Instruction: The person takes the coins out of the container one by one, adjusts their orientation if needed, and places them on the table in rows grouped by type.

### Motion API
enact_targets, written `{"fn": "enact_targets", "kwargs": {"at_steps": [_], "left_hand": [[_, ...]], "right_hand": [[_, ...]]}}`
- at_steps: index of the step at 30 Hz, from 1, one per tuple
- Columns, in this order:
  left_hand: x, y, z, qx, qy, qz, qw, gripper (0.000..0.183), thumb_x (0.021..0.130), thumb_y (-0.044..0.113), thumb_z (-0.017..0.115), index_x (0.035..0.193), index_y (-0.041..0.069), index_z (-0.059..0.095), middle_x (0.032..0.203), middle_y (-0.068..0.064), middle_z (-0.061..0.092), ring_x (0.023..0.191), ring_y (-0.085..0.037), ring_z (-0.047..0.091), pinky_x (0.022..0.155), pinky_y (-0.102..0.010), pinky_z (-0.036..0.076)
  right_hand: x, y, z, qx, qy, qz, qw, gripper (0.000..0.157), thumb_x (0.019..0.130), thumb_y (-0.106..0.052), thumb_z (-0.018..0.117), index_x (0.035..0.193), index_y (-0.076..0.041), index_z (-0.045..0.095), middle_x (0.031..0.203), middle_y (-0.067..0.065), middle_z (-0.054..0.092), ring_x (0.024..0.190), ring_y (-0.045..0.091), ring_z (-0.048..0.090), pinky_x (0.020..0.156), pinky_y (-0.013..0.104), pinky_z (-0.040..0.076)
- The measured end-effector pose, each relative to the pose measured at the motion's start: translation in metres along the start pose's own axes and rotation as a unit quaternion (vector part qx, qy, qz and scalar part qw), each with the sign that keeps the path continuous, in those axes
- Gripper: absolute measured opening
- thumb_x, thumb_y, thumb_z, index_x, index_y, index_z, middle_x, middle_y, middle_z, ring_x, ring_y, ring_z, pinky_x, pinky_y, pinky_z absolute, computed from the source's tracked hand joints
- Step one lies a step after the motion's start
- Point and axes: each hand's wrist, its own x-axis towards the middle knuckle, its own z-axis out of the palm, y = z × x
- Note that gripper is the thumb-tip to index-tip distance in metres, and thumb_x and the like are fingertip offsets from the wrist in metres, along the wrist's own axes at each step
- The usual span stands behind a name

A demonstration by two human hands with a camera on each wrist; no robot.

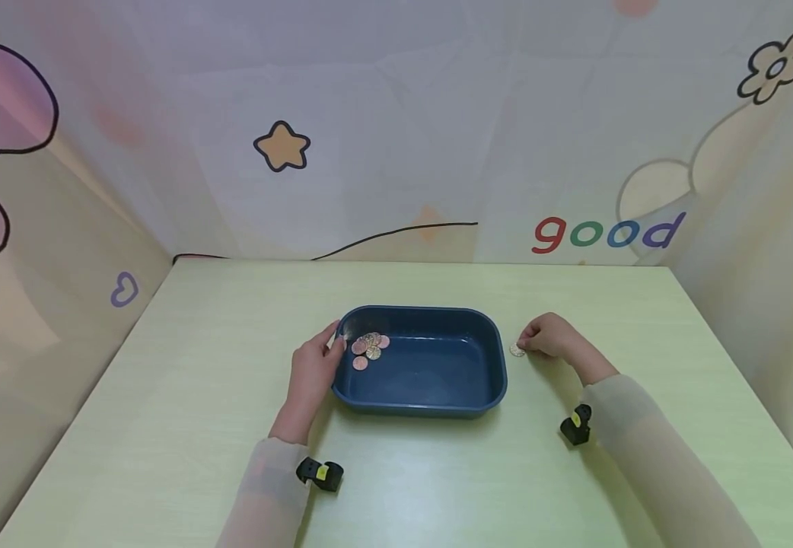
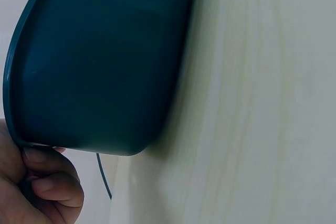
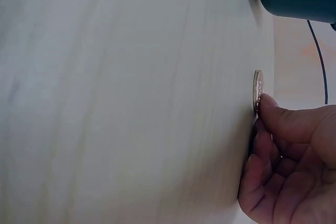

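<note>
A dark blue rectangular plastic tray stands on the table. Several coins lie inside it, bunched toward the left end. My left hand grips the tray's left rim, thumb on the inner side; in the left wrist view, curled fingers show at the edge of the tray. To the right of the tray, my right hand pinches a coin between thumb and fingers. The right wrist view shows this coin close over the tabletop, the other fingers curled beneath the thumb.
The pale wood-grain table ends at a printed cloth backdrop behind, with cloth sides left and right. Black wrist cameras are strapped on the left sleeve and right sleeve.
</note>
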Motion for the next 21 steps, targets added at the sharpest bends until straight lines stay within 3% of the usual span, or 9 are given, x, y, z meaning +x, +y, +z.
{"fn": "enact_targets", "kwargs": {"at_steps": [10,21], "left_hand": [[-0.001,-0.003,0.002,0.003,0.003,0.003,1.0,0.045,0.102,0.018,0.056,0.145,0.004,0.058,0.06,0.003,0.037,0.057,-0.014,0.037,0.053,-0.024,0.031],[-0.001,-0.001,0.0,0.0,0.003,0.002,1.0,0.045,0.102,0.018,0.056,0.145,0.005,0.058,0.06,0.003,0.037,0.057,-0.013,0.037,0.053,-0.023,0.031]], "right_hand": [[0.0,0.003,0.002,-0.002,0.013,-0.009,1.0,0.02,0.097,-0.013,0.067,0.098,0.006,0.073,0.072,0.0,0.056,0.067,0.014,0.048,0.063,0.025,0.04],[-0.01,0.007,-0.014,0.059,-0.039,-0.029,0.997,0.031,0.101,-0.018,0.062,0.12,0.006,0.064,0.096,0.009,0.063,0.085,0.019,0.055,0.073,0.027,0.047]]}}
